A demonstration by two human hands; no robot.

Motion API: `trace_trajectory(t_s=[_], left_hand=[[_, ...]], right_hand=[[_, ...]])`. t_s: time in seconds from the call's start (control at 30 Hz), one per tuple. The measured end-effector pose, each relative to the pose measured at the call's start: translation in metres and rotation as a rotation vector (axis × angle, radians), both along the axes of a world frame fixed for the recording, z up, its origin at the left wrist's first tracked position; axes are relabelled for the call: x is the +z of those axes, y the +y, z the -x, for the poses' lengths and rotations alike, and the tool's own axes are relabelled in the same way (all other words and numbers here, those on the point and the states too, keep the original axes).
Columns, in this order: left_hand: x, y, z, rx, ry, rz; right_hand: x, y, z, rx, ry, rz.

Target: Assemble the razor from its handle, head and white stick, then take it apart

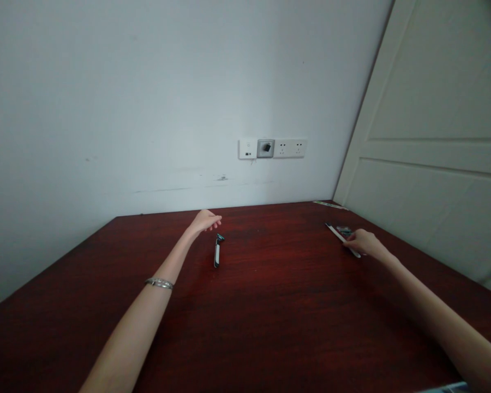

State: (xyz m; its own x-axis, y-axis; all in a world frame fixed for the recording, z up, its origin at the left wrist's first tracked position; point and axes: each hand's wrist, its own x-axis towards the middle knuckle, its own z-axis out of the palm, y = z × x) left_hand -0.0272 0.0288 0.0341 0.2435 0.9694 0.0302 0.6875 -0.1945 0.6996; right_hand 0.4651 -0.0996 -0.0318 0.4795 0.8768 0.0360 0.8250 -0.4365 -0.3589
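A razor (217, 252) with a white and dark handle lies on the dark red table, its head pointing away from me. Just beyond and left of its head hovers my left hand (205, 220), fingers loosely curled and slightly apart, with nothing visible in them. On the right side of the table, my right hand (364, 243) is closed, thumb and fingers at a slim white stick (336, 233) with a dark far tip. The stick's exact kind cannot be made out. Behind it sits a small clear plastic pack (344, 231) with dark content, partly hidden by my right hand.
The dark red table (253, 316) meets a white wall (155, 109) with sockets (289, 148) and a dark plug or knob (266, 147). A pale panelled door (429, 136) stands along the right. A thin printed strip (329, 205) lies at the back right corner.
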Motion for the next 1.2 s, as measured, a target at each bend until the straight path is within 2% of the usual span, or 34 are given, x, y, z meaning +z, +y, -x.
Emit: trace_trajectory(t_s=[0.1, 0.2, 0.37, 0.63, 0.87, 1.2], left_hand=[[0.004, -0.004, -0.004, -0.017, -0.022, -0.017], [0.007, -0.011, -0.012, -0.069, -0.046, -0.006], [0.005, -0.024, -0.034, -0.196, -0.094, 0.040], [-0.002, -0.038, -0.071, -0.182, -0.207, 0.080], [0.002, -0.047, -0.081, -0.111, -0.291, 0.049], [0.007, -0.035, -0.085, -0.068, -0.111, 0.031]], right_hand=[[0.005, 0.001, 0.011, 0.000, 0.013, -0.020], [0.016, 0.002, 0.037, 0.036, 0.051, -0.068], [0.042, 0.007, 0.104, 0.226, 0.069, -0.157], [0.073, 0.009, 0.207, 0.463, 0.123, -0.273], [0.070, 0.001, 0.260, 0.575, 0.009, -0.286], [0.060, 0.000, 0.279, 0.595, -0.191, -0.243]])
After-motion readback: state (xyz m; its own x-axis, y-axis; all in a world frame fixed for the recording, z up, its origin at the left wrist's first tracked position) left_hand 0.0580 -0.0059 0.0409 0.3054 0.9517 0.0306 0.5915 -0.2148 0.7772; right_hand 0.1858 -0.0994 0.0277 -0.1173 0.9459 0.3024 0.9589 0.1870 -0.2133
